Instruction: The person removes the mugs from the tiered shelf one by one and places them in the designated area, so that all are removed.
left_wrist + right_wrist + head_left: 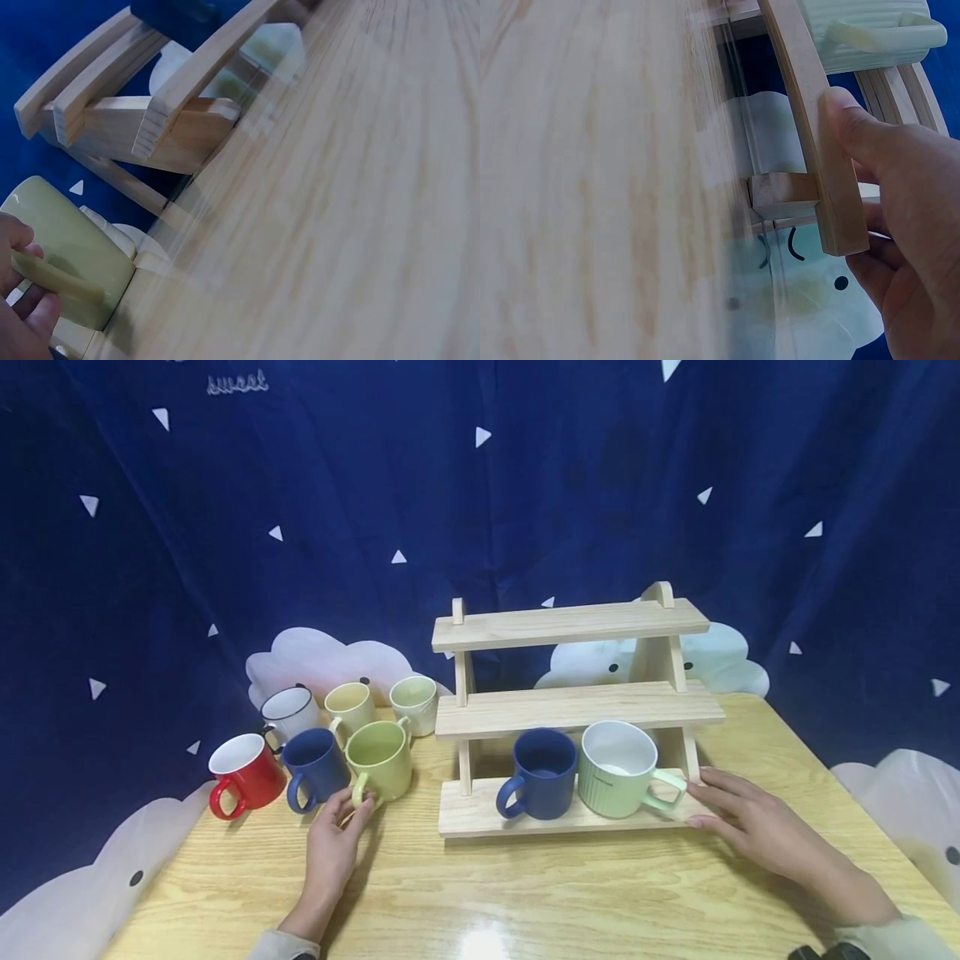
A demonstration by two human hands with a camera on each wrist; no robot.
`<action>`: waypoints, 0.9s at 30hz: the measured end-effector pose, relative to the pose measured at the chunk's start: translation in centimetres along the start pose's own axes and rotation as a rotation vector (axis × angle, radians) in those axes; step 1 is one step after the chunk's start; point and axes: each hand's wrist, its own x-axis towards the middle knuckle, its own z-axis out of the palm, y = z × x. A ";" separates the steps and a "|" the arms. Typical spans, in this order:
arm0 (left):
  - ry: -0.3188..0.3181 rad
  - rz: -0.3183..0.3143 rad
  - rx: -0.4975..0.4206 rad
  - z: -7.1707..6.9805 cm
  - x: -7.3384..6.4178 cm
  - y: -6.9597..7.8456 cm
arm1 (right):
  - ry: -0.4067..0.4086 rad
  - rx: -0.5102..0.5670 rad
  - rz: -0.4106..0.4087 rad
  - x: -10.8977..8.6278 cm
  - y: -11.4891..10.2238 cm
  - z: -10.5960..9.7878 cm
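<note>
In the head view my left hand [333, 847] pinches the handle of a yellow-green mug [378, 760] standing upright on the table at left. The left wrist view shows the thumb and fingers around that mug handle [60, 281]. My right hand [757, 818] grips the right end of the lowest board of a three-tier wooden shelf [577, 710]. Seen from the right wrist, the thumb lies on the board [832, 180] and the other fingers are partly hidden behind it. A dark blue mug [546, 777] and a pale green ribbed mug [617, 772] stand side by side on that board.
Around the yellow-green mug stand a red mug [251, 772], a blue mug [318, 766], a white mug with a dark rim [294, 712], a pale yellow mug [352, 708] and a pale green mug [416, 703]. Behind the wooden table [570, 893] hangs a dark blue curtain [360, 468].
</note>
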 end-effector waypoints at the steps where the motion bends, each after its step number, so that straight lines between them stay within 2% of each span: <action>1: 0.002 0.003 0.021 -0.1 0.0 0.0 | 0.001 0.002 -0.001 0.0 0.0 0.0; 5: 0.001 0.013 0.088 -0.4 0.1 0.1 | 0.000 0.008 -0.003 0.1 -0.1 0.0; 10: -0.012 0.024 0.108 -0.4 0.3 0.1 | -0.001 0.009 0.000 0.1 0.0 0.0; 13: -0.012 0.009 0.111 -0.4 0.4 0.0 | 0.002 0.010 0.001 -0.1 0.0 0.1; 17: 0.001 0.012 0.121 -0.5 0.4 0.3 | 0.003 0.008 0.001 -0.3 0.0 0.1; 24: 0.067 0.176 0.283 -0.9 0.4 1.8 | 0.004 0.006 -0.003 -0.2 0.0 0.1; 27: 0.066 0.215 0.302 -0.9 0.4 2.6 | 0.004 0.005 -0.007 -0.1 0.0 0.0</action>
